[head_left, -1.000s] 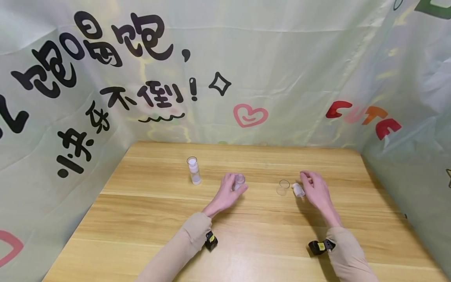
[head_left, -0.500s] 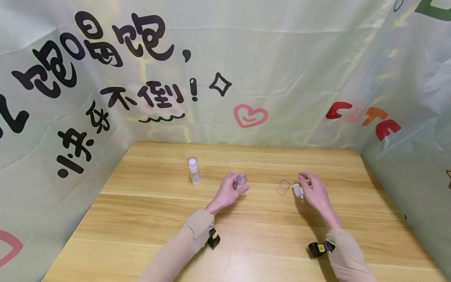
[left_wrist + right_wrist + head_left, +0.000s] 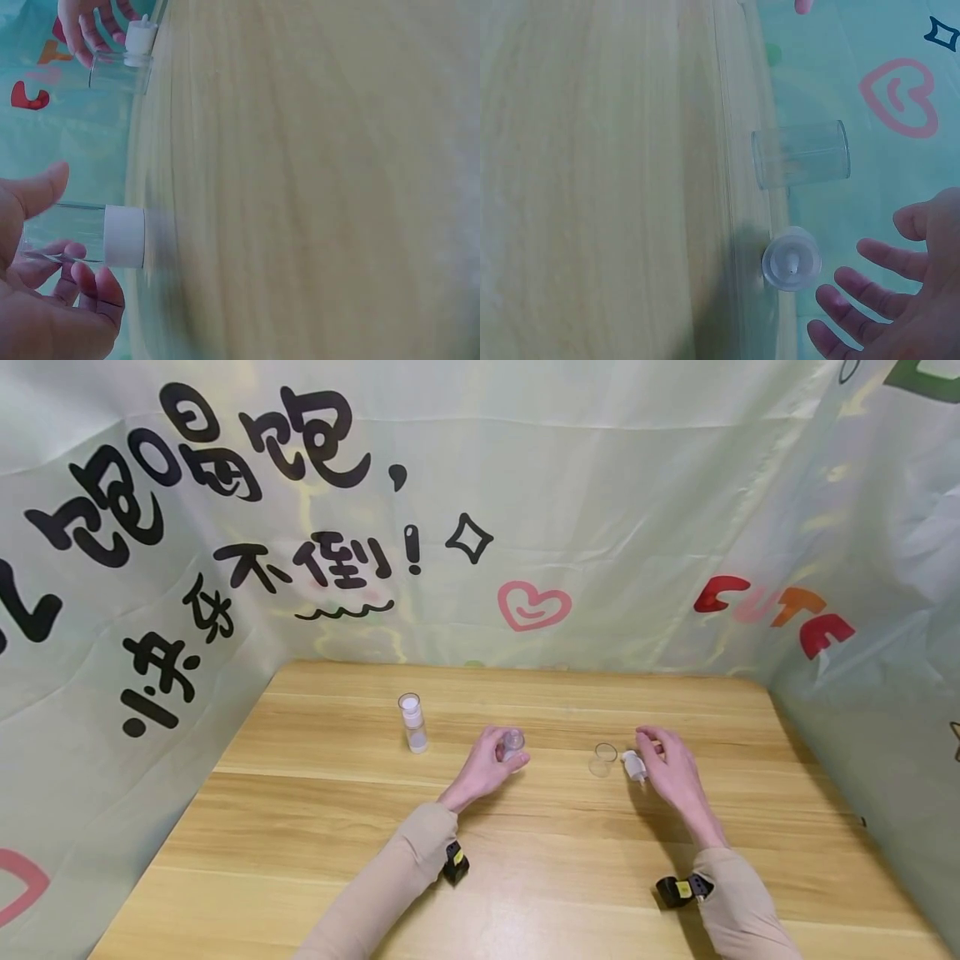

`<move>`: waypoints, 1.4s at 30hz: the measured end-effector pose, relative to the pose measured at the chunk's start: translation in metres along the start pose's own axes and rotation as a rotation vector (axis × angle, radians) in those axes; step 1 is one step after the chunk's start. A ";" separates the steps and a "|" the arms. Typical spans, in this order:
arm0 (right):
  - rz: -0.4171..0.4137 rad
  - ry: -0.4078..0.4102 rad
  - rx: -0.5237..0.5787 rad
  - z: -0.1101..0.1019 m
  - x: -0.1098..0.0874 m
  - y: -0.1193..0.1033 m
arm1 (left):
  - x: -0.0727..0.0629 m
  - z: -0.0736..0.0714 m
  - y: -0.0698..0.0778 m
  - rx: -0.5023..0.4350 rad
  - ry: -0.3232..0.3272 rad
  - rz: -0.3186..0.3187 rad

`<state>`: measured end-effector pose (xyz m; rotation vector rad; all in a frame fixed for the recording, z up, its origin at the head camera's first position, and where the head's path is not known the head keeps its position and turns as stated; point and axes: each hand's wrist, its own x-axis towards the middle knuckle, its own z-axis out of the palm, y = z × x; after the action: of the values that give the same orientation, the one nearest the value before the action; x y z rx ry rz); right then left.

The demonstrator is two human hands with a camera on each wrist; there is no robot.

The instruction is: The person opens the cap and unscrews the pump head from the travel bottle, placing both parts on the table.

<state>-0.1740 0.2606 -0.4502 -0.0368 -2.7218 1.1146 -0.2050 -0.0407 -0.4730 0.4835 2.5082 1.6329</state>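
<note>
My left hand (image 3: 480, 770) grips a clear bottle (image 3: 513, 742) with an open neck, held upright; its white base (image 3: 124, 236) shows in the left wrist view, just over the table. My right hand (image 3: 671, 768) hovers with loosely bent, spread fingers beside a white pump head (image 3: 634, 767). That pump head lies on its side, its thin tip toward the camera in the right wrist view. Left of it stands a clear cylindrical cap (image 3: 802, 156) with a dark-edged rim. The right fingers (image 3: 881, 304) hold nothing.
A second pump bottle (image 3: 413, 727), white and clear with a clear cap on, stands upright at the back left. The wooden table (image 3: 555, 877) meets a printed cloth backdrop (image 3: 630, 510) at its back and sides.
The pump head by my right hand has turned, so its thin tip now shows toward the front. My left hand has shifted slightly right with the bottle. The right hand has hardly moved.
</note>
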 end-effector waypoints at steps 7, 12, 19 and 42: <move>0.007 -0.001 0.002 0.000 -0.002 -0.002 | -0.010 -0.002 0.005 0.022 0.067 0.001; 0.010 0.004 0.007 -0.001 -0.003 -0.002 | -0.017 -0.005 0.007 0.063 0.226 0.133; 0.012 0.031 0.022 0.000 -0.003 -0.001 | -0.024 -0.013 0.010 0.033 0.541 0.243; -0.030 0.096 0.034 0.004 -0.002 -0.001 | -0.015 -0.079 -0.019 -0.104 0.811 -0.226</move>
<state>-0.1730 0.2567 -0.4524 -0.0439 -2.6098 1.1208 -0.2151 -0.1217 -0.4588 -0.5819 2.7843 2.1422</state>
